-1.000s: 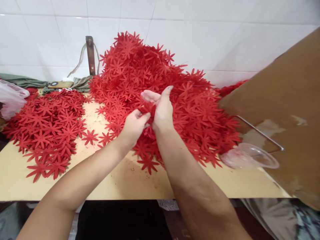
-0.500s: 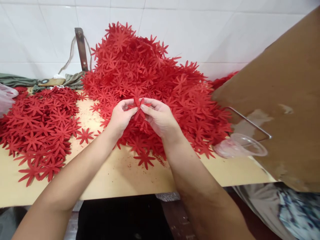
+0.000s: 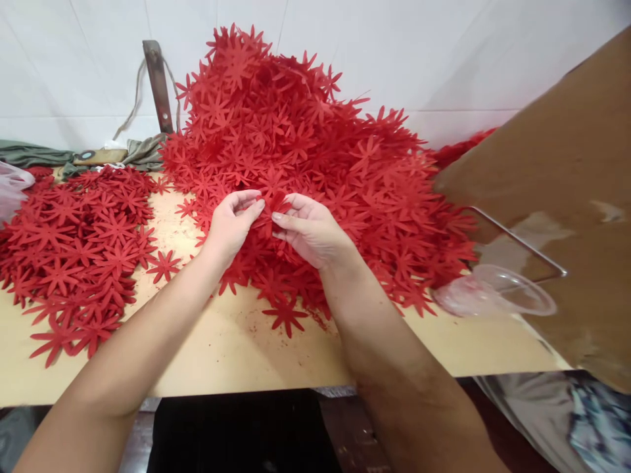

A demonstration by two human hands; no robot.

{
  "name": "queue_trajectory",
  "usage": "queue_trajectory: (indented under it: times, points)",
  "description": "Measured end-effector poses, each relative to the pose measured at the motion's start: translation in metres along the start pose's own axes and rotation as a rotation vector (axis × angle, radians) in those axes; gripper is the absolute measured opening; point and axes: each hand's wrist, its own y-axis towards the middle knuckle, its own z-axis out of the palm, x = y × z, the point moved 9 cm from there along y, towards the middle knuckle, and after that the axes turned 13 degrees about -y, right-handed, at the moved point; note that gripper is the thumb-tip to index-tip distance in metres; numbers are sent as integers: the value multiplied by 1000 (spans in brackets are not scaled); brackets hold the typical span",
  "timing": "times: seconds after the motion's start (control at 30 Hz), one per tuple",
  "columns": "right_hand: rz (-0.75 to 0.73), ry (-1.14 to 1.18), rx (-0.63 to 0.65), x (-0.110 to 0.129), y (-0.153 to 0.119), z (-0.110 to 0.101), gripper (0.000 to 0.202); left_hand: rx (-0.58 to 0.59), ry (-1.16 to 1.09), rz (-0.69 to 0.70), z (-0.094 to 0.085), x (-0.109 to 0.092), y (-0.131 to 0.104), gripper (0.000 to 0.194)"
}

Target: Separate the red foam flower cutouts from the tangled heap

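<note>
Both hands are raised in front of a tall heap of red star-shaped petal pieces (image 3: 305, 138). My left hand (image 3: 234, 220) pinches one side of a red petal piece (image 3: 271, 209) between thumb and fingers. On its other side, my right hand (image 3: 310, 230) has the thumb and index finger closed on the same piece, with the other fingers curled below. Whether the piece is one layer or several cannot be made out. A lower, flatter pile of similar red pieces (image 3: 73, 236) lies on the table to the left.
A brown board (image 3: 557, 184) leans at the right, with a clear plastic cup (image 3: 473, 295) near its foot. A metal bracket (image 3: 160, 89) stands against the tiled wall. Loose red pieces lie on the tabletop (image 3: 236, 355). A plastic bag (image 3: 12, 187) is at the far left.
The view has shifted slightly. My hands are a little farther apart, and the red piece between them has turned and shows more spread petals.
</note>
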Motion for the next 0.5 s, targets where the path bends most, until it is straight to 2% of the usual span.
queue_trajectory:
  times: [0.07,0.17,0.27,0.37,0.5]
  points:
    - [-25,4,-27,-2,2,-2,49,3,24,-2,-1,0,-1,9]
    - [-80,-13,-55,-3,3,-4,49,76,7,-64,6,7,-4,11]
    - [-166,-57,-80,1,1,-5,48,139,8,-59,13,9,-6,15]
    - [-245,-145,-128,9,-3,-8,44,144,16,-24,14,9,-6,18]
    - [-274,-209,-145,14,-7,-7,42,126,43,-17,13,9,-6,16]
